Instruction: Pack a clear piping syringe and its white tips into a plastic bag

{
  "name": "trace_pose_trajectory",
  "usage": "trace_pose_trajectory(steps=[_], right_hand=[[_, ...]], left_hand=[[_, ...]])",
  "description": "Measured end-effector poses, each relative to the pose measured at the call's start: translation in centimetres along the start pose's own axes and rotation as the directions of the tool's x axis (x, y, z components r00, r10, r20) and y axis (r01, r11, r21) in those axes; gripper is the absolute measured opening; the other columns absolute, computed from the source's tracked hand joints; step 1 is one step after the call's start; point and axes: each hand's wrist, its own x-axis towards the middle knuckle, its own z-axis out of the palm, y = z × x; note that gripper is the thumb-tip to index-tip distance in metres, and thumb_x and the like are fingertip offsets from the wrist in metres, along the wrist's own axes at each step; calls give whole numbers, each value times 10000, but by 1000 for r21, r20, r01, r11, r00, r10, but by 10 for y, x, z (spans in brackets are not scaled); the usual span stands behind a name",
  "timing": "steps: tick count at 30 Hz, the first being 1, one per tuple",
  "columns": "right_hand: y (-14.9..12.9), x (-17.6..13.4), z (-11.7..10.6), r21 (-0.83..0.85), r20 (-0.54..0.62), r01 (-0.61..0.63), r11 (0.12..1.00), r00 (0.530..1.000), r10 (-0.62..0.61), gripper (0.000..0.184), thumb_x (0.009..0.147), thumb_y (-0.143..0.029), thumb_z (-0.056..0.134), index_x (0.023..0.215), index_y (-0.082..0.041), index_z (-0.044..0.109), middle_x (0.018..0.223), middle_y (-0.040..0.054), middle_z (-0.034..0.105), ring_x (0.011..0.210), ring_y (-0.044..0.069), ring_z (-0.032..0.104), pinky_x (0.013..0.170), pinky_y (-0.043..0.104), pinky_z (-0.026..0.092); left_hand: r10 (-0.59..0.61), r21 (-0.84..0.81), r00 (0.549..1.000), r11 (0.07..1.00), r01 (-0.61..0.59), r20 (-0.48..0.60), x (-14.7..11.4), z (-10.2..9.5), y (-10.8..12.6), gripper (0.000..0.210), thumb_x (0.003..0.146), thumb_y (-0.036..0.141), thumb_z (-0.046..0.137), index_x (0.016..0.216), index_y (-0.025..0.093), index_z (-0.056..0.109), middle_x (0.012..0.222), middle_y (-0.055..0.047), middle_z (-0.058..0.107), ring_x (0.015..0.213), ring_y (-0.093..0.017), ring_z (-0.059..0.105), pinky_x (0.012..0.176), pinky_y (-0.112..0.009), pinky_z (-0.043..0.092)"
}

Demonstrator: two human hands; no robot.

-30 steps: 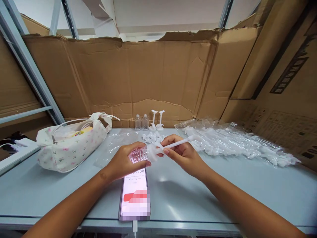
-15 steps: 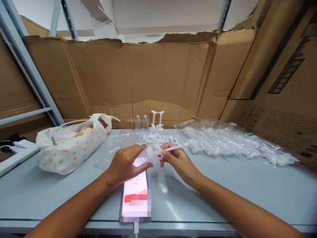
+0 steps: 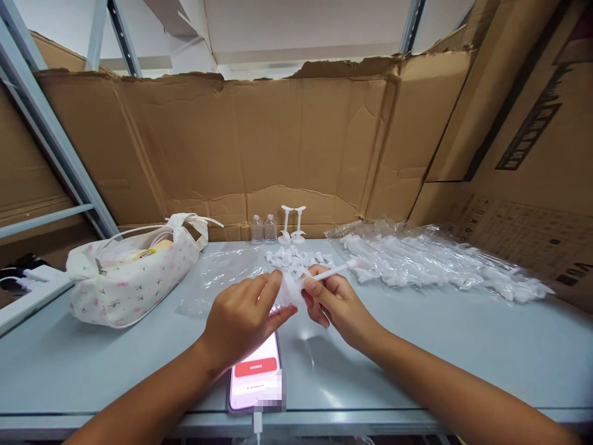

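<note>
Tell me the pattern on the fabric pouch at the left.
Cream pouch with small pink flowers, clearest in the head view.

Torn cardboard sheets [image 3: 278, 142] wall in a pale grey worktop [image 3: 463, 352]; metal shelving struts [image 3: 50, 130] rise at left.

Floral pouch [image 3: 127, 278] left on table [image 3: 463, 352]; lit phone [image 3: 256, 374] near front edge; cardboard sheet [image 3: 259, 142] behind.

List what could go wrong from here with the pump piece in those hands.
The left hand and right hand hold the white pump piece right above the lit phone; a slip might drop it on the screen. Its thin tube points toward the loose white parts, so a swing could scatter them. The phone lies at the table edge and a forearm might nudge it off.
</note>
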Motion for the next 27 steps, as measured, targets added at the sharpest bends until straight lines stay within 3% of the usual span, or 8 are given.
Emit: trace_pose_trajectory(steps=[4,6,9,12,16,22,27], right_hand=[[-4,1,-5,-11,84,-30,999,996,31,293,848,-422,535,699,-175,484,595,-38,505,458,63,445,533,248,364],[-5,3,-10,34,207,-72,997,976,64,268,810,-434,585,810,-173,524,665,-18,540,539,88,504,582,260,398],[-9,6,-20,97,305,-108,989,949,74,444,727,-474,663,1050,-208,513,892,33,574,675,130,576,629,283,426],[-15,10,-29,151,261,-81,985,965,39,548,725,-592,592,1122,-223,513,992,68,554,742,164,588,652,304,435],[-22,13,-35,199,154,-75,977,987,44,570,772,-691,408,1004,-200,580,902,66,570,684,167,576,630,311,436],[-21,10,-30,-32,82,-114,993,990,116,359,791,-453,596,1044,-199,617,743,23,576,649,132,547,673,302,445],[-17,8,-30,-139,40,-61,988,997,68,331,828,-405,568,1115,-250,623,878,40,601,796,146,547,723,301,445]], left_hand=[[-19,-72,999,997,16,-45,1,2,-5,373,820,419,572,1090,163,551,906,-63,714,716,-201,664,565,-287,473],[-80,-162,994,984,68,-68,2,3,-8,348,800,397,598,1060,170,553,905,-51,712,741,-192,666,589,-281,487],[-216,-249,974,949,193,-68,3,1,-14,337,778,396,615,1033,185,553,909,-44,707,746,-178,664,609,-271,499],[-279,-240,958,936,257,-61,3,-1,-19,372,762,434,621,1039,197,550,928,-51,702,747,-183,662,623,-280,503],[-221,-225,974,952,207,-42,2,2,-20,344,774,418,612,1032,198,559,917,-42,707,763,-184,665,623,-278,498],[-165,-241,986,956,167,29,-1,9,-16,374,786,457,576,1050,192,565,864,-42,706,713,-180,657,575,-274,485],[-141,-277,988,948,154,66,-2,11,-19,406,777,464,588,1071,185,553,878,-48,703,721,-193,656,592,-293,494]])
